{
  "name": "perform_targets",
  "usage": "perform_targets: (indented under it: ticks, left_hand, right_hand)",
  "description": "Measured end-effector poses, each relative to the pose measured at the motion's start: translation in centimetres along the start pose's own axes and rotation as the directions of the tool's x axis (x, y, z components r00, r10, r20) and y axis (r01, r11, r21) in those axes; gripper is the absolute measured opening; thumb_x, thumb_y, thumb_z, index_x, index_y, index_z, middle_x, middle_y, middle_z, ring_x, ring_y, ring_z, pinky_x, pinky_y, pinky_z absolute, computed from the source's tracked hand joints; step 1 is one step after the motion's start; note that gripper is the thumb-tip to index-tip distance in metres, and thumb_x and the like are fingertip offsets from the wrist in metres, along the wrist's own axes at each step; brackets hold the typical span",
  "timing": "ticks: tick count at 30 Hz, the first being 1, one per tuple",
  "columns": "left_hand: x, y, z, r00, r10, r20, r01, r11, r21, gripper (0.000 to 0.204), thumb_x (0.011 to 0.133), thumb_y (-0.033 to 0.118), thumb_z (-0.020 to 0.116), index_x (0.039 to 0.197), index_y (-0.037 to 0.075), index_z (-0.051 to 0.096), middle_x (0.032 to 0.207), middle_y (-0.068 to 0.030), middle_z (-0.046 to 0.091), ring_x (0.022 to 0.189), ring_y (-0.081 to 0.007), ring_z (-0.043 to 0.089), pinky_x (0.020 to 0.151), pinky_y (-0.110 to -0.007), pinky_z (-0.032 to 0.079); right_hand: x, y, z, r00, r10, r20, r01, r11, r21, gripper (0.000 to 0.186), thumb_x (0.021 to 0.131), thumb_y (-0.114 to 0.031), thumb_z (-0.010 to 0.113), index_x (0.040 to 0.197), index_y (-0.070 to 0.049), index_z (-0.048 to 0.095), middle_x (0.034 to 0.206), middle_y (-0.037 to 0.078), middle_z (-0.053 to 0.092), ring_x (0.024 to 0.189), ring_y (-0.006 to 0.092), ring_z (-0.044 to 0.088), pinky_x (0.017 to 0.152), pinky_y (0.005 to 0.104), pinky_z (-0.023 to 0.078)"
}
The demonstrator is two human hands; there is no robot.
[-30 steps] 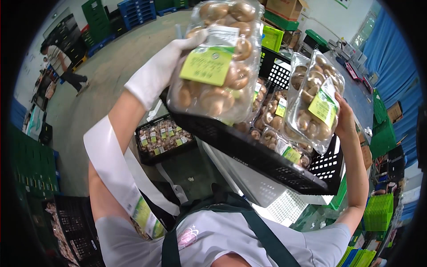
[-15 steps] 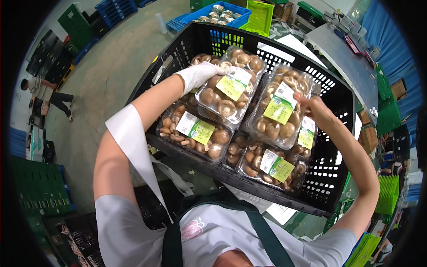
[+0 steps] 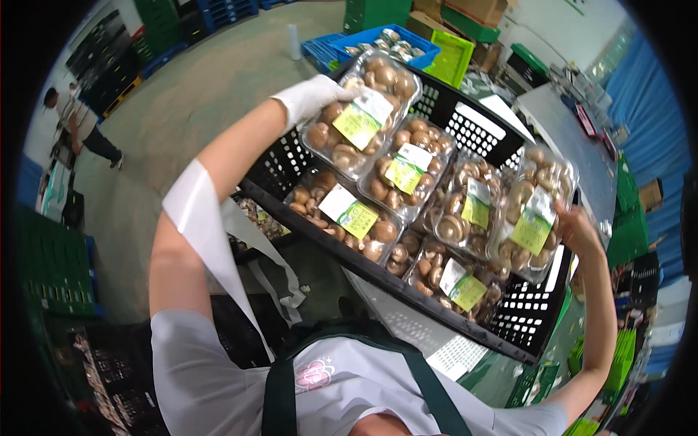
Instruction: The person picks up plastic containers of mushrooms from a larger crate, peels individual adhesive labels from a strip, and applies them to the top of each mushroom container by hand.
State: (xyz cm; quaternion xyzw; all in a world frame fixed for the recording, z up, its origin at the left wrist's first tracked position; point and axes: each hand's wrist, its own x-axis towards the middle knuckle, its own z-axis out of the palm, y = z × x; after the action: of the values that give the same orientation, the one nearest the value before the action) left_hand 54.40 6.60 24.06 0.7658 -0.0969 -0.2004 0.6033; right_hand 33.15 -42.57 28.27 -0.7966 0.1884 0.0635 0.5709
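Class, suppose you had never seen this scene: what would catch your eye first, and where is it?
The black crate in the middle, packed with clear trays of brown mushrooms bearing green labels. The gloved left hand grips one mushroom tray at the crate's upper left; the bare right hand holds another tray at its right side. Behind, a blue crate also holds mushrooms.

Mushroom packs point(image 3: 349, 211) crowd the black crate's point(image 3: 465, 120) near and left sides; bare mesh floor point(image 3: 534, 309) stays open at its right corner.
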Motion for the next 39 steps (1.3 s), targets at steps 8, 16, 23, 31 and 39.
perform_targets:
  ticks: [8, 16, 23, 31, 39]
  left_hand:
    - [-1.2, -4.7, 5.1, 0.882, 0.469, 0.050, -0.370, 0.622, 0.690, 0.024, 0.074, 0.028, 0.063, 0.073, 0.004, 0.066, 0.069, -0.0107, 0.063, 0.059, -0.0191, 0.057, 0.053, -0.033, 0.045]
    - [-7.1, -4.1, 8.2, 0.663, 0.712, -0.231, -0.167, 0.442, 0.882, 0.020, 0.073, 0.022, 0.060, 0.071, 0.003, 0.065, 0.070, -0.0153, 0.063, 0.066, -0.0306, 0.063, 0.057, -0.041, 0.049]
    - [-29.2, -3.2, 0.0, 0.536, 0.770, -0.345, -0.246, 0.534, 0.809, 0.026, 0.077, 0.028, 0.056, 0.081, 0.004, 0.065, 0.083, -0.0143, 0.062, 0.080, -0.0318, 0.060, 0.071, -0.041, 0.048]
    - [-65.3, -22.5, 0.5, 0.083, 0.503, -0.860, 0.504, 0.723, 0.472, 0.027, 0.080, 0.027, 0.062, 0.098, 0.006, 0.065, 0.103, -0.0113, 0.062, 0.091, -0.0260, 0.061, 0.078, -0.032, 0.049]
    - [-85.6, -41.1, 15.4, -0.175, -0.476, -0.862, 0.683, 0.572, -0.454, 0.075, 0.069, 0.051, 0.065, 0.120, -0.001, 0.049, 0.123, -0.0261, 0.047, 0.113, -0.0373, 0.047, 0.094, -0.040, 0.040]
  right_hand:
    - [7.5, 18.6, -11.1, 0.952, -0.223, 0.210, 0.247, 0.153, -0.957, 0.055, 0.080, -0.045, 0.058, 0.099, 0.006, 0.054, 0.084, 0.024, 0.060, 0.068, 0.0325, 0.060, 0.065, 0.0452, 0.048]
    - [-4.7, 0.4, 6.0, 0.986, -0.166, 0.029, 0.017, -0.071, -0.997, 0.053, 0.074, -0.045, 0.064, 0.096, 0.003, 0.061, 0.096, 0.026, 0.061, 0.096, 0.0357, 0.058, 0.081, 0.0404, 0.046]
    - [-12.0, -11.5, 25.8, 0.427, -0.559, 0.711, 0.890, 0.119, -0.441, 0.022, 0.072, -0.022, 0.068, 0.079, -0.002, 0.065, 0.060, 0.014, 0.062, 0.058, 0.0277, 0.063, 0.054, 0.0367, 0.048]
    - [-25.6, -9.8, 50.4, -0.086, -0.092, 0.992, 0.965, -0.257, 0.060, 0.031, 0.076, -0.032, 0.064, 0.092, -0.006, 0.064, 0.081, 0.017, 0.064, 0.079, 0.0347, 0.061, 0.071, 0.0424, 0.049]
    - [-38.8, 10.1, 76.9, -0.637, 0.091, 0.766, 0.756, -0.120, 0.643, 0.069, 0.062, -0.030, 0.077, 0.118, -0.001, 0.049, 0.117, 0.018, 0.050, 0.107, 0.0337, 0.051, 0.089, 0.0394, 0.044]
